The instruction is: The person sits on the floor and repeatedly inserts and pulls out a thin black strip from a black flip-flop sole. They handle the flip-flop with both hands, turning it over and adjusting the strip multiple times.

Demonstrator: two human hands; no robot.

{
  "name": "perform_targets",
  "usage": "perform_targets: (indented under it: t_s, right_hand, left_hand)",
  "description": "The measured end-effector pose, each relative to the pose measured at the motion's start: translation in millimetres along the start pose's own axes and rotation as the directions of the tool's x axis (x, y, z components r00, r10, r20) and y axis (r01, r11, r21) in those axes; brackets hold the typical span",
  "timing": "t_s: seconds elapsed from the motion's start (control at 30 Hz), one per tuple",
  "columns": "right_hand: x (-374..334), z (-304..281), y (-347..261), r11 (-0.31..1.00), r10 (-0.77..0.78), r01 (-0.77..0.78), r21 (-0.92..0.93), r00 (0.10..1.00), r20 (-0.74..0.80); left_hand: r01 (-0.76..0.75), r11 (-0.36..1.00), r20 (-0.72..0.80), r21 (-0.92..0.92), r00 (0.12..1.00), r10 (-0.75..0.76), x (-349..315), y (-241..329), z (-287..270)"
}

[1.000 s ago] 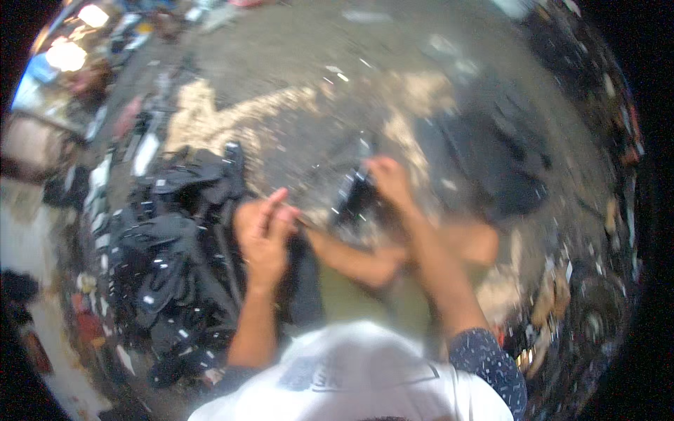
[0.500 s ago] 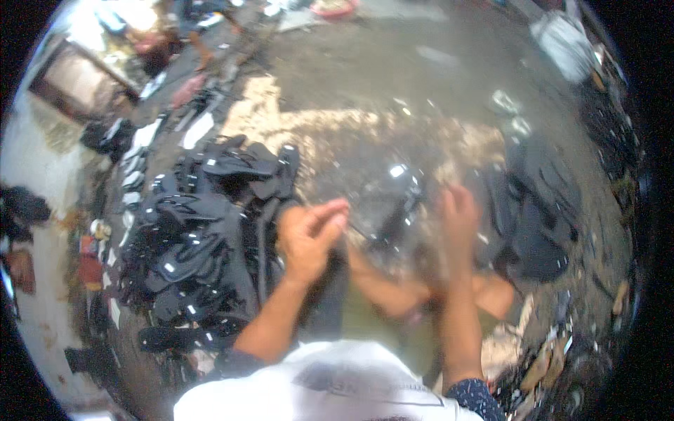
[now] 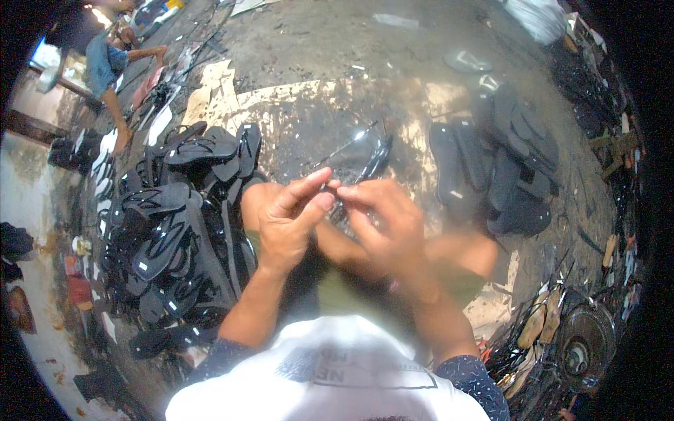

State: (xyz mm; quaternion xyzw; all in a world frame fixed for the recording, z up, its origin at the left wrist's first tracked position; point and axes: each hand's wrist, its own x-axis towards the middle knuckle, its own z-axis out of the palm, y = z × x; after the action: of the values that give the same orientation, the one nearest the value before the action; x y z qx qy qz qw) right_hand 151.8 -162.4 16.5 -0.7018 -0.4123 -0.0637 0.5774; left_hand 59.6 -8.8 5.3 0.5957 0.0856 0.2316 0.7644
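My left hand and my right hand meet in front of my lap, their fingertips close together. Both are closed in a pinch; whatever lies between the fingertips is too small to make out. Just beyond them, glossy black straps lie on dark-stained cardboard. To the left of my left hand is a heap of black flip-flops, several with small white labels. On the right, flat black soles lie beside a stack of black flip-flops.
A standing fan's round head lies at the lower right near sandal-shaped tan pieces. Another person sits at the upper left. A pale plastic sack stands at the far right. A stained wall runs along the left.
My right hand has come left and in to meet my left hand at the fingertips. The view has shifted, and the other person shows more fully.
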Motion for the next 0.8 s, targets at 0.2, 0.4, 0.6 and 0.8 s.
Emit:
perform_targets:
  t_s: [0.2,0.4,0.6,0.8]
  right_hand:
    - [-7.6,15.4,1.5,0.973,0.141,-0.128,0.194,0.989,-0.054]
    - [-17.7,-32.6,-24.3,0.683,0.228,-0.265,0.68,0.963,0.146]
    - [-8.9,-74.1,-52.0,0.284,-0.455,-0.218,0.934,0.826,0.332]
    - [-20.5,-71.6,-54.3,0.291,-0.413,-0.142,0.946,0.874,0.258]
  left_hand:
    - [-0.051,0.997,-0.036,0.06,0.998,0.053,-3.9,-5.1,7.6]
    - [-0.078,0.607,0.023,0.791,0.995,0.098,3.3,-8.5,-61.7]
    - [-0.08,0.055,0.088,0.995,0.986,-0.143,-45.2,-12.9,-90.4]
    - [0.413,0.861,-0.21,0.298,0.908,-0.363,-67.1,12.4,-73.3]
